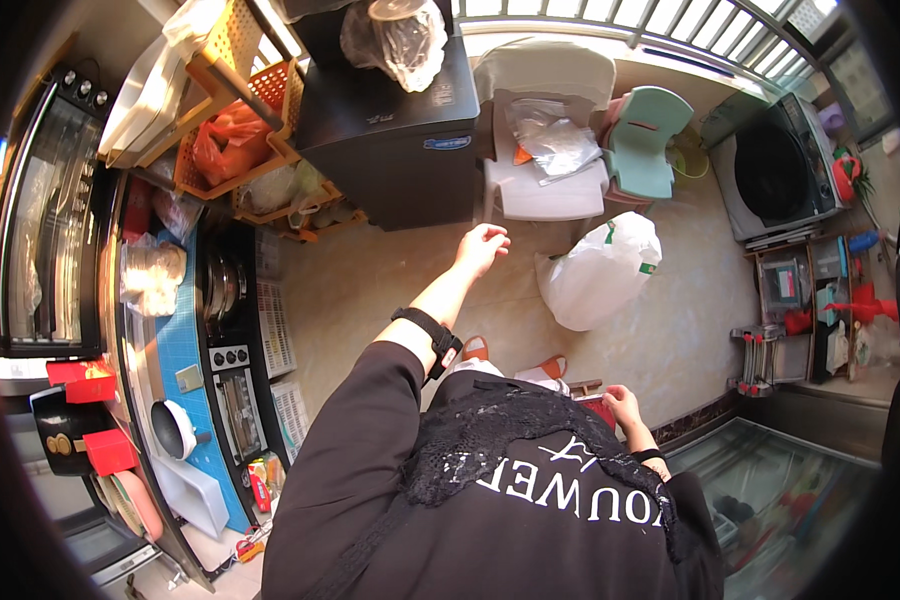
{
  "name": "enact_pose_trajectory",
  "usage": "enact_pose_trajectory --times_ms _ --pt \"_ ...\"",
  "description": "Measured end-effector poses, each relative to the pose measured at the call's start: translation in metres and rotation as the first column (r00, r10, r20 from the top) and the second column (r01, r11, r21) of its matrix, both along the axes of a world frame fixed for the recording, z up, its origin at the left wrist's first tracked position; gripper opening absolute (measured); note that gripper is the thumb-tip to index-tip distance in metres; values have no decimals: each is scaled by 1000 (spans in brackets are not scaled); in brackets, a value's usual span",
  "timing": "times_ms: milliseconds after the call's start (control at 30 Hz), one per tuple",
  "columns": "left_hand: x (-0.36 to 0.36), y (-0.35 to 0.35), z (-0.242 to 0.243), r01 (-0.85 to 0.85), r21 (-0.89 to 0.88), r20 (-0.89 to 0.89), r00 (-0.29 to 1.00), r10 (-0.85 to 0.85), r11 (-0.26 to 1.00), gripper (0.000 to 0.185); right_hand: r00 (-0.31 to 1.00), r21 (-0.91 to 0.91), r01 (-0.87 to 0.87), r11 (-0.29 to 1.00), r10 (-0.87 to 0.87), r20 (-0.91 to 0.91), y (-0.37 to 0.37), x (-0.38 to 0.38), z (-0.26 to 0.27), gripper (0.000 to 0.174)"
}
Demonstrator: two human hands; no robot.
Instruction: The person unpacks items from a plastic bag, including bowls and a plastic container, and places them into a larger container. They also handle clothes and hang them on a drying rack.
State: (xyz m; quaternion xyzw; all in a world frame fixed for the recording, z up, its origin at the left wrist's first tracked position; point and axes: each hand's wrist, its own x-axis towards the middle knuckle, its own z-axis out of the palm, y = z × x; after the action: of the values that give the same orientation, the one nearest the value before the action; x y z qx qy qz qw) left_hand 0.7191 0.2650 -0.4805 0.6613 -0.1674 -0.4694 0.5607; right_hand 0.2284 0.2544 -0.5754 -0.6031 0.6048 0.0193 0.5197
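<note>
My left hand (484,250) reaches forward over the tiled floor, fingers loosely bent, with nothing visible in it. Ahead of it are a dark cabinet (390,172) and a pale plastic chair (551,199) bearing clear plastic bags (559,142). To its right, a full white plastic bag (600,277) stands on the floor, apart from the hand. Close to my waist, my right hand (624,409) grips the edge of a red item (598,411) with a brown strip along its top. My clothing hides most of that item, so its kind is unclear.
On the left stand orange plastic baskets (281,124), a glass-fronted oven (52,217) and a shelf with a blue mat (176,360). A small green chair (643,139) and a washing machine (776,169) are at the back right. A glass-topped case (780,480) is at lower right.
</note>
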Motion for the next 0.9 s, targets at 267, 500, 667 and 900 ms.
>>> enact_pose_trajectory --times_ms 267,500,667,900 --pt "-10 -89 116 85 -426 164 986 -15 901 16 919 324 57 944 -177 353 -36 105 106 43" --pt "-78 -146 200 386 -504 587 809 -21 772 15 329 446 -553 704 -307 893 -37 273 219 62" --pt "-75 -148 203 484 -274 905 422 53 831 20 305 528 -414 741 -434 848 -27 294 237 48" --pt "-91 -142 212 564 67 993 -118 0 823 23 243 417 -522 744 -339 909 -31 302 240 45"
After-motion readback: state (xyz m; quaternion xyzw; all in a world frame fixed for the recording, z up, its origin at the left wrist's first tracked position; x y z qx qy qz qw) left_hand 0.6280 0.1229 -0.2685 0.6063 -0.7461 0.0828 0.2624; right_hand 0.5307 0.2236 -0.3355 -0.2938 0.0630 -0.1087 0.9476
